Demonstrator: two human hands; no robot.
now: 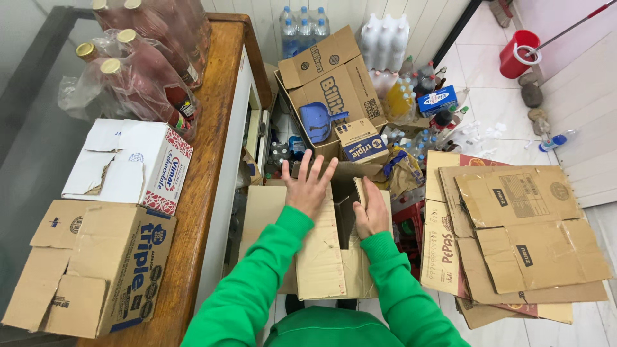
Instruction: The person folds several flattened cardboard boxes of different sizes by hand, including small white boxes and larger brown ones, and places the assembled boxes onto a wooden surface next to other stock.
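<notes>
Cardboard fills most of the view. A brown box [328,244] sits low in front of the person, between the wooden counter [205,167] and a stack of flattened cartons [520,238] on the tiled floor [501,109]. Both green sleeves reach down to it. The left hand [308,186] lies flat on the box's left top flap, fingers spread wide, gripping nothing. The right hand [371,209] rests on the right flap at the edge of the dark gap between the flaps, fingers held together and pressed against the cardboard; its grip closes on nothing that shows.

On the counter, to the left, stand a brown carton with blue print [96,270], a white carton with red print [132,167] behind it, and plastic-wrapped bottles of red drink [154,71] at the far end.

Beyond the box, an open carton [334,83] holds a blue scoop [318,121], with a small box [361,142] leaning just beside it. Packs of water bottles [302,26] and white bottles [385,38] stand against the wall. A red bucket [518,54] with a mop handle stands well apart at the upper right.
</notes>
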